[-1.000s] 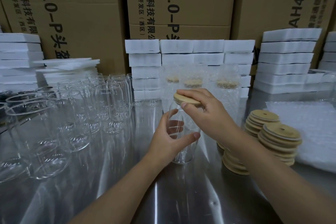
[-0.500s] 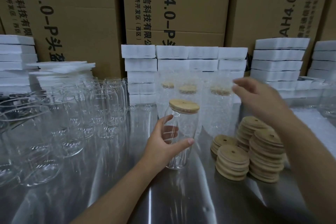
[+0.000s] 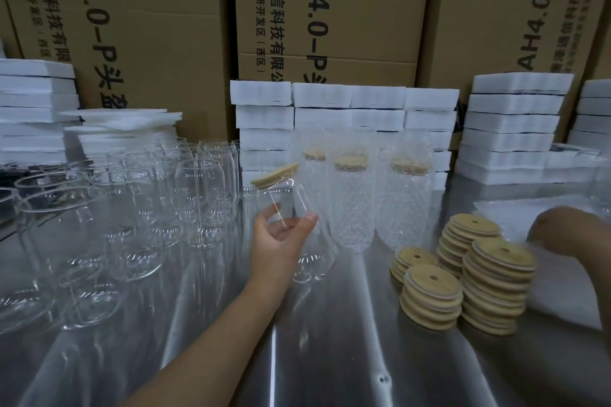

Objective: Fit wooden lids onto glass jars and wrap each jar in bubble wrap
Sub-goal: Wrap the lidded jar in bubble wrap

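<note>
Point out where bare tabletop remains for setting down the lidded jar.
Bare steel table lies near centre, between the empty jars on the left and the lid stacks on the right. The back is crowded: wrapped jars, foam blocks.

Dim, flat light for you here; glare streaks run down the steel counter [image 3: 330, 347], your right hand [image 3: 562, 231] is motion-blurred, cartons [image 3: 347, 10] bow at the edges.

Printed sideways in black on middle cardboard box [image 3: 363, 10]: "AH4.0-P", "泽通信科技有限公", "河间经济开发区(西区)". Printed likewise on left cardboard box [image 3: 148, 26]: "AH4.0-P头", "科技有限". On right cardboard box [image 3: 496, 10]: "AH4.0-P"; smaller print blurred, unreadable.
</note>
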Demonstrator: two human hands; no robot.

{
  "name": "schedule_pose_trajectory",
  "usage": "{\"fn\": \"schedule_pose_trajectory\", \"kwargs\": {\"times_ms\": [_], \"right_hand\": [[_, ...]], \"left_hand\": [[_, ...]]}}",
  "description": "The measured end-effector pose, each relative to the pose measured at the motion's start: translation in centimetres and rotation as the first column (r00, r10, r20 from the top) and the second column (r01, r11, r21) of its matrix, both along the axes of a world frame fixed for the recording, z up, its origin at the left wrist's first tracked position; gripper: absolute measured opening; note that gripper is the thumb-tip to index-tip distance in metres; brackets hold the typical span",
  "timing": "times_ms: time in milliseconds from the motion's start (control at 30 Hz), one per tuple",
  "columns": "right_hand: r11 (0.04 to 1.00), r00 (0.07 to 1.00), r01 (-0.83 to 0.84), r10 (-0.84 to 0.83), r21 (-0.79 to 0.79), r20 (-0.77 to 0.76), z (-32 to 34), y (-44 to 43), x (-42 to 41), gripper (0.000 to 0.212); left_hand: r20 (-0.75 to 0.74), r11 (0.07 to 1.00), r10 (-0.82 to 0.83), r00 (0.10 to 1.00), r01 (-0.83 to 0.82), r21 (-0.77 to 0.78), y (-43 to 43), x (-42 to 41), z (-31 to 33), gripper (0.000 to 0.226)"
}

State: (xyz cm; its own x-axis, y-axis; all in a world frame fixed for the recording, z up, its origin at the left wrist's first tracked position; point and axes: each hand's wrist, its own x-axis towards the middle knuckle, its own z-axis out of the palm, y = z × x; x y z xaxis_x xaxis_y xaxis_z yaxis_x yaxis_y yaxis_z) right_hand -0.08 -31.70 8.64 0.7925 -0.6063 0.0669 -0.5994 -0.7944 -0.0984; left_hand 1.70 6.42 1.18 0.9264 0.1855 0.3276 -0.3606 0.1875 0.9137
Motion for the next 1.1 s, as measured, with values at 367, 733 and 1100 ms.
{"fn": "schedule_pose_trajectory", "kwargs": {"times_ms": [367, 733, 1100], "right_hand": [[0.926, 0.632, -0.32, 0.368, -0.203, 0.682, 6.4, 14.1, -5.2, 0.015], [0.641, 0.681, -0.732, 0.67, 0.233, 0.295, -2.9, 25.0, -1.1, 0.015], [0.609, 0.663, -0.742, 0.729, 0.281, 0.172, -5.6, 25.0, -1.7, 0.082]], "left_hand": [[0.087, 0.992, 0.125, 0.988, -0.126, -0.001, 0.3, -0.4, 0.6, 0.061], [0.152, 0.977, 0.21, 0.966, -0.212, -0.001, 0.8, -0.8, 1.4, 0.076], [0.176, 0.967, 0.256, 0.95, -0.25, -0.058, 1.2, -0.5, 1.8, 0.063]]}}
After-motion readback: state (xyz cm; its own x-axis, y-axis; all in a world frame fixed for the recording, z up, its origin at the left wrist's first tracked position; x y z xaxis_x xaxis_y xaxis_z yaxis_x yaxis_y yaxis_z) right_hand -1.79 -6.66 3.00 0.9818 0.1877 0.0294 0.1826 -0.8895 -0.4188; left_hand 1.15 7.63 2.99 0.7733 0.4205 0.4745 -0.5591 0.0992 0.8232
